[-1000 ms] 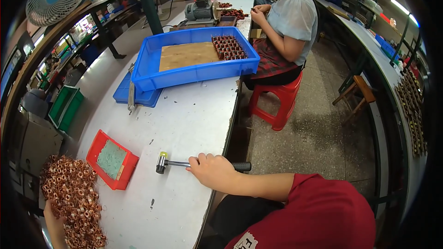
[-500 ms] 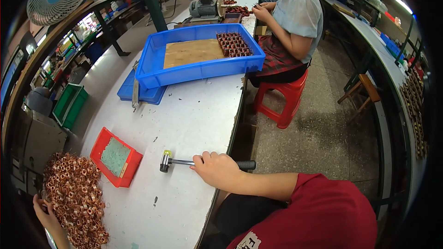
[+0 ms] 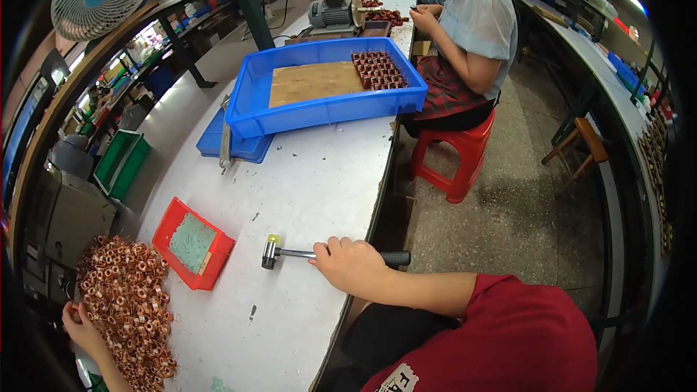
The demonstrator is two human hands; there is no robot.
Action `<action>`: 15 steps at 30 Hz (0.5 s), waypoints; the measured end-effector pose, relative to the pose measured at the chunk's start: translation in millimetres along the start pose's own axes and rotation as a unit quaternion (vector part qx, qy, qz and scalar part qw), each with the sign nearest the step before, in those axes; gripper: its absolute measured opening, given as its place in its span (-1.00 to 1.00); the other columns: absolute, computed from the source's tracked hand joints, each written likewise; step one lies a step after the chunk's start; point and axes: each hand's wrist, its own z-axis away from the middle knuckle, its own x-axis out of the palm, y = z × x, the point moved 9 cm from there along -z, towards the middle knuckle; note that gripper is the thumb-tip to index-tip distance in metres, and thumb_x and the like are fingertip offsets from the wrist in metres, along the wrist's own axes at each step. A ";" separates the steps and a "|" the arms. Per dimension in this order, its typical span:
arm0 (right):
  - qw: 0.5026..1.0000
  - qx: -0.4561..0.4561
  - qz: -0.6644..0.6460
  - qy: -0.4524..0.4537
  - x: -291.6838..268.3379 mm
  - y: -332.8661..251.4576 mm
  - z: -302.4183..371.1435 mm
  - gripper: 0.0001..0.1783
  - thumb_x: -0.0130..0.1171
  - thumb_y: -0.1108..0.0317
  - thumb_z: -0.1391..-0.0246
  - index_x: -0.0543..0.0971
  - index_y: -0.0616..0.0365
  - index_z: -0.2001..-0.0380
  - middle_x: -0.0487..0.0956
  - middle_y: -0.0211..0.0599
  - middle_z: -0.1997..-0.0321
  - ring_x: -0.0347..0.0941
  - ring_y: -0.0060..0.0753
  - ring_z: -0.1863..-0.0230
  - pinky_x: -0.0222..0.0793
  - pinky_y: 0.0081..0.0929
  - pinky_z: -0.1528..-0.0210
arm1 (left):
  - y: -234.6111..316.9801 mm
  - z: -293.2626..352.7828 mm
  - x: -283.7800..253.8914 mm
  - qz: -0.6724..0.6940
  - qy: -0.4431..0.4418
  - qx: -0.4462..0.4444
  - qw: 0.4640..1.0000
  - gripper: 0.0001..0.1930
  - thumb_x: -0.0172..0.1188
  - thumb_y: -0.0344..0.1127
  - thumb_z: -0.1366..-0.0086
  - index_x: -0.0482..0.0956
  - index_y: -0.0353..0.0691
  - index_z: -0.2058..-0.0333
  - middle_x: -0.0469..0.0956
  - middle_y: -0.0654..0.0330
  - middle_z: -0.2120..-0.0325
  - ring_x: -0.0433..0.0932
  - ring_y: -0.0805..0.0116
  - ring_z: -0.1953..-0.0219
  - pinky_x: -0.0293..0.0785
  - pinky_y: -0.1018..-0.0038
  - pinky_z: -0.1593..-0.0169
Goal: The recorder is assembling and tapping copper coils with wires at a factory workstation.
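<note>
My right hand [image 3: 352, 267] is wrapped over the shaft of a small two-faced mallet [image 3: 294, 252], which lies across the worktable [image 3: 239, 327] by its near edge. Its metal head has one yellow and one black face and points left; the black grip sticks out past my hand. At the lower left, my left hand [image 3: 83, 328] is beside a heap of copper wire coils [image 3: 127, 305], fingers bent in towards the thumb. What those fingers pinch, if anything, is too small to make out. Between the heap and the mallet stands a red bin [image 3: 212, 267] of small pale green pieces [image 3: 192, 242].
Farther up the table, a blue tray [image 3: 327, 112] with brown board and rows of dark red coil parts [image 3: 380, 70] rests partly on a blue lid [image 3: 247, 147]. Behind it is a grey motor [image 3: 332, 11]. A co-worker [image 3: 475, 36] sits on a red stool [image 3: 459, 156] at right.
My left hand has drawn its fingers closer together at the heap's edge. My right hand keeps its hold on the mallet. The whole view has shifted slightly.
</note>
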 end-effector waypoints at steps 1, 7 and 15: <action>1.000 0.001 -0.003 0.008 -0.2 -2.7 0.2 -0.71 0.05 0.15 -0.16 0.41 0.12 0.50 0.34 -0.39 0.64 0.20 -0.54 0.76 0.18 -0.63 0.77 | 11.9 2.5 -0.1 -0.030 0.002 0.019 0.999 -0.73 0.15 -0.29 -0.28 0.47 -0.27 0.09 0.53 0.18 0.24 0.51 0.34 0.30 0.43 0.57 0.26; 1.000 -0.004 -0.005 0.028 -5.6 2.1 -3.3 -0.71 0.06 0.14 -0.15 0.40 0.11 0.52 0.34 -0.39 0.65 0.20 -0.53 0.76 0.17 -0.63 0.77 | 65.6 18.9 -2.4 -0.197 0.011 0.121 0.973 -0.74 0.06 -0.37 -0.33 0.39 -0.32 0.05 0.44 0.09 0.16 0.52 0.26 0.23 0.45 0.51 0.18; 1.000 -0.008 0.014 0.017 -9.4 -1.0 -1.9 -0.73 0.11 0.15 -0.09 0.40 0.06 0.54 0.33 -0.41 0.62 0.25 -0.49 0.70 0.17 -0.60 0.73 | 17.4 -2.0 -31.8 -0.238 0.046 0.036 0.969 -0.75 0.01 -0.34 -0.36 0.38 -0.40 0.09 0.46 0.02 0.27 0.54 0.21 0.23 0.47 0.47 0.23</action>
